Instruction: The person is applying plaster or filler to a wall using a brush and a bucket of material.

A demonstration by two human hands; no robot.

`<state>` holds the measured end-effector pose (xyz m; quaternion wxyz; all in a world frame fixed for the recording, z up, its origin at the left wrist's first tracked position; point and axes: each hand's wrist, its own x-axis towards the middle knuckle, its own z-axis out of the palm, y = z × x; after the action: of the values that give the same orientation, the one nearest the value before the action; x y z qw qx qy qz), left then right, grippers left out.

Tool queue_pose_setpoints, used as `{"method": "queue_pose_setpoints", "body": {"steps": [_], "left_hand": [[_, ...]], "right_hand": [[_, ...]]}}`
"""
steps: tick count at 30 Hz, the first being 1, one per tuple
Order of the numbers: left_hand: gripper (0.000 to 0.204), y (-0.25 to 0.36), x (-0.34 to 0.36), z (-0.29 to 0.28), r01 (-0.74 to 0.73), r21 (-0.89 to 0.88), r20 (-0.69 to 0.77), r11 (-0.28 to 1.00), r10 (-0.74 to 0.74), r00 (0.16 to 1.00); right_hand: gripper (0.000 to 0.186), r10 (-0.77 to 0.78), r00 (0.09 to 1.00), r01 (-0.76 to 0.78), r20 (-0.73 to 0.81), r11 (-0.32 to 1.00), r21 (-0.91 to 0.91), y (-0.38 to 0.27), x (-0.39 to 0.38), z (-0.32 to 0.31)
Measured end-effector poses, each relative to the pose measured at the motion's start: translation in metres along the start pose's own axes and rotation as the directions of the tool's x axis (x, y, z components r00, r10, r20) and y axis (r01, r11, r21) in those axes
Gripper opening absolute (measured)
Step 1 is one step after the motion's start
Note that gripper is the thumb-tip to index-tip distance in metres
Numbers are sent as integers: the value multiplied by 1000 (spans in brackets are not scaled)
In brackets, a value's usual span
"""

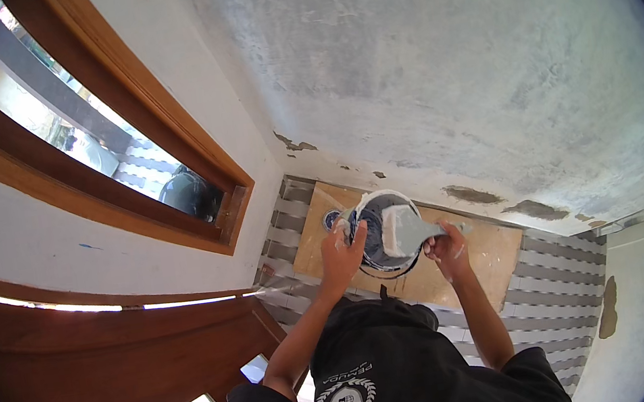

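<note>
Left hand: I see my left hand [342, 249] at the near rim of the bucket [385, 229], fingers curled over the edge and closed on it.
Right hand: my right hand [446, 246] has its grip shut on the handle of a wide scraper [409, 228], whose blade lies over the bucket's mouth.
Bucket: round, white-rimmed, dark inside, smeared with pale grey paste; it stands on a flat board [488, 256] on the striped floor [561, 283], close to the wall [442, 63].
Doing it well: I judge that a firm hold on the rim and a flat blade would load paste evenly.
Textures: the wall is patchy grey plaster, chipped near its base; the window frame [166, 132] is smooth brown wood.
</note>
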<state>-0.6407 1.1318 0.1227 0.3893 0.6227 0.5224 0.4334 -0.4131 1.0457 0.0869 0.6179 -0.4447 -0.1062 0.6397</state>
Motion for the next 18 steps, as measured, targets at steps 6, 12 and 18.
{"method": "queue_pose_setpoints", "body": {"steps": [6,12,18], "left_hand": [[28,-54,28,-45,-120,7,44,993,119,992],[31,-81,37,-73,8,71,186,997,-21,982],[31,-67,55,-82,72,1,109,997,-71,992]], "right_hand": [[31,-12,996,15,-86,999,42,47,6,41],[18,-59,985,63,-161,998,20,74,14,71],[11,-172,985,173,-29,984,47,59,9,97]]}}
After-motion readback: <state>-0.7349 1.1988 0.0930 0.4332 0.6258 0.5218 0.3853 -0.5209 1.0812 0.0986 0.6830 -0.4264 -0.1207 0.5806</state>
